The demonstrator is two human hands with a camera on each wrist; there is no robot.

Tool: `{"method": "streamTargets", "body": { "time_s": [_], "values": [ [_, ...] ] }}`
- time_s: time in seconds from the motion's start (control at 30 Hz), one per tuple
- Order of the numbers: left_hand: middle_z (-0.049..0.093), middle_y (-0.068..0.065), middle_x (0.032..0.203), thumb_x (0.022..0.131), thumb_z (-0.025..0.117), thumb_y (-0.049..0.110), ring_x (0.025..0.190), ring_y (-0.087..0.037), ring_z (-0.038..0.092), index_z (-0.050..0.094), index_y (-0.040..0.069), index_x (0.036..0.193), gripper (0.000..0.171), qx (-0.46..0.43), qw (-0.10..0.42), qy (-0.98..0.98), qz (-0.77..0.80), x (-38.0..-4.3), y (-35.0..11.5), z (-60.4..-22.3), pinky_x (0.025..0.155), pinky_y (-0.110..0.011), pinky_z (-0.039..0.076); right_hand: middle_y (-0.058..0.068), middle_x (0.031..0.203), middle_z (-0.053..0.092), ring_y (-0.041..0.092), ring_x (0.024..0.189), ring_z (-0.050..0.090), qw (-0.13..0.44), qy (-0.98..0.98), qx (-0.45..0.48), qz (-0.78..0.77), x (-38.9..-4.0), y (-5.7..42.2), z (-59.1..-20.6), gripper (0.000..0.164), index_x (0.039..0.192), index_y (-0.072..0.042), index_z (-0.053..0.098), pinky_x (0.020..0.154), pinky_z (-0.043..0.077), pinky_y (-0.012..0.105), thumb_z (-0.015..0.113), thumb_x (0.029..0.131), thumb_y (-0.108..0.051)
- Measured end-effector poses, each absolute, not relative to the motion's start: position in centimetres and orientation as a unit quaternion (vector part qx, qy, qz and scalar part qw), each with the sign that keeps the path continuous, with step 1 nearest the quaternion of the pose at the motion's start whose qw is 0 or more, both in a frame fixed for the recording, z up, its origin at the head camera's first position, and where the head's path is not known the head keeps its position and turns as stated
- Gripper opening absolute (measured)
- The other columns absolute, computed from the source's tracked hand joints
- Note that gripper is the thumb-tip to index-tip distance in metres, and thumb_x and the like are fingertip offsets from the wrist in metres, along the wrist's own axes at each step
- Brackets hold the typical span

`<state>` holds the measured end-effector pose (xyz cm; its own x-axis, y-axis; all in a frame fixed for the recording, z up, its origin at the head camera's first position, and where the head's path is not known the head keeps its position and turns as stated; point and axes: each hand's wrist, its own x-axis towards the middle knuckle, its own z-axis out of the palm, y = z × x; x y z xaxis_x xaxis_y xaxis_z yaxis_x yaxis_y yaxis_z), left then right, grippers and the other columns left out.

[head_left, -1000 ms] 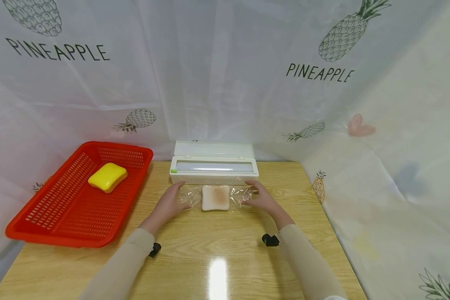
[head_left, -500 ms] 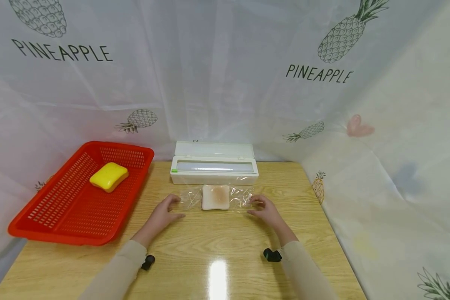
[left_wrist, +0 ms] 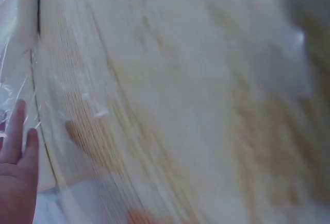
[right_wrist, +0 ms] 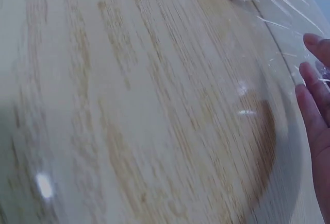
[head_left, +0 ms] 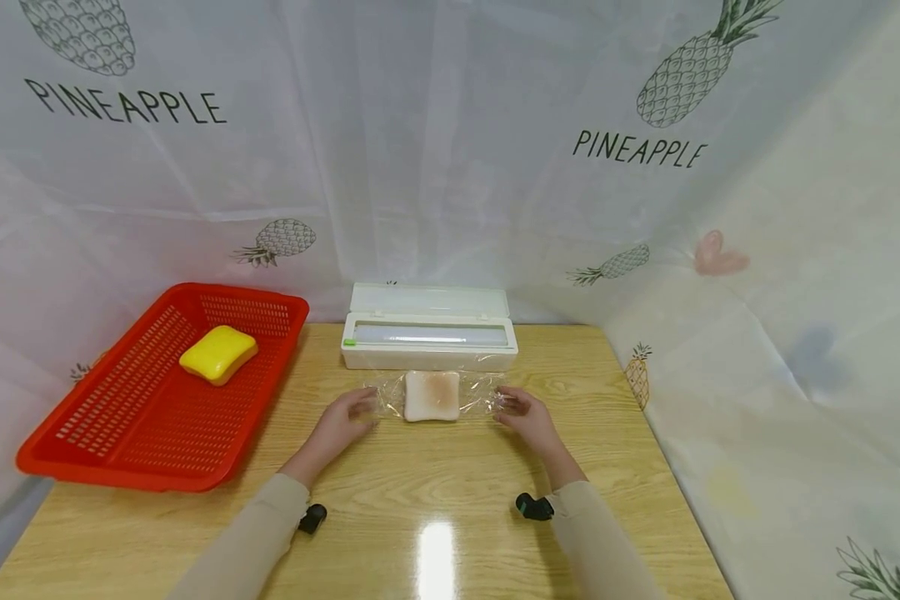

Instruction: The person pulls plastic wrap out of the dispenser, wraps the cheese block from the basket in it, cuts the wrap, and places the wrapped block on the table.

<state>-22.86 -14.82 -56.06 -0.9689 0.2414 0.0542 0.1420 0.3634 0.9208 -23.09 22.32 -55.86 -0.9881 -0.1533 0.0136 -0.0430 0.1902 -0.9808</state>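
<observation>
A toast slice (head_left: 431,396), white with a browned patch, lies in front of the dispenser with clear cling film (head_left: 480,394) spreading out on both sides of it. My left hand (head_left: 337,427) is at the film's left end, its fingers loosely bent. At the right end, my right hand (head_left: 531,421) touches the film with bent fingers. In the left wrist view, the left hand (left_wrist: 19,170) has straight, spread fingers beside the crinkled film. The right wrist view catches part of the right hand (right_wrist: 318,100), fingers extended against the film; both thumbs are hidden there.
Behind the toast stands a white cling film dispenser (head_left: 429,358), lid raised, a roll inside. To the left sits a red perforated basket (head_left: 150,433) holding a yellow sponge-like block (head_left: 217,354). A pineapple-print curtain (head_left: 450,167) borders the wooden table (head_left: 390,517).
Both hands first drew back toward me and outward from the film, then came in again to its ends. The toast and dispenser have stayed put.
</observation>
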Motion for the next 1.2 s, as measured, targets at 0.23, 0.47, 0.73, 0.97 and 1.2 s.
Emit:
{"method": "streamTargets", "body": {
  "time_s": [0.23,0.47,0.73,0.97,1.2],
  "values": [
    [0.055,-0.021,0.131,0.082,0.073,-0.006,0.088,-0.024,0.066,0.052,-0.002,0.137,0.060,0.082,0.037,0.827,0.555,-23.6,-14.8,-55.8,0.076,-0.029,0.055,0.027,0.123,0.057,0.029,0.095,0.065,0.050,0.775,-0.047,-0.629,-23.7,22.3,-56.6,0.056,0.136,0.004,0.051,0.074,0.056,0.026,0.065,0.084,0.015],
    [0.053,-0.022,0.131,0.081,0.071,-0.010,0.081,-0.018,0.065,0.048,-0.002,0.140,0.064,0.085,0.036,0.846,0.524,-24.1,-15.5,-55.8,0.069,-0.027,0.054,0.018,0.134,0.050,0.021,0.085,0.059,0.043,0.821,-0.079,-0.564,-24.1,22.6,-56.3,0.058,0.136,0.003,0.053,0.064,0.051,0.021,0.067,0.081,0.016],
    [0.049,-0.024,0.132,0.081,0.073,-0.008,0.082,-0.020,0.065,0.047,-0.004,0.141,0.066,0.086,0.041,0.871,0.482,-24.9,-16.0,-56.5,0.073,-0.032,0.055,0.016,0.133,0.050,0.018,0.085,0.056,0.050,0.850,-0.097,-0.516,-24.7,22.5,-56.5,0.060,0.137,0.004,0.052,0.066,0.051,0.022,0.071,0.081,0.012],
    [0.048,-0.025,0.123,0.078,0.073,-0.011,0.080,-0.019,0.061,0.043,-0.007,0.142,0.070,0.091,0.049,0.869,0.484,-25.6,-16.2,-56.9,0.071,-0.028,0.052,0.018,0.133,0.044,0.018,0.084,0.056,0.044,0.859,-0.089,-0.503,-25.2,22.2,-57.3,0.066,0.139,0.004,0.050,0.069,0.052,0.022,0.071,0.078,0.016],
    [0.049,-0.024,0.124,0.080,0.079,0.000,0.092,-0.028,0.060,0.044,-0.003,0.141,0.071,0.078,0.043,0.861,0.502,-25.8,-17.0,-56.8,0.080,-0.038,0.053,0.017,0.132,0.040,0.028,0.100,0.052,0.012,0.874,-0.050,-0.483,-24.9,22.3,-56.9,0.068,0.139,-0.002,0.052,0.085,0.049,0.040,0.079,0.077,0.005]
  ]
}}
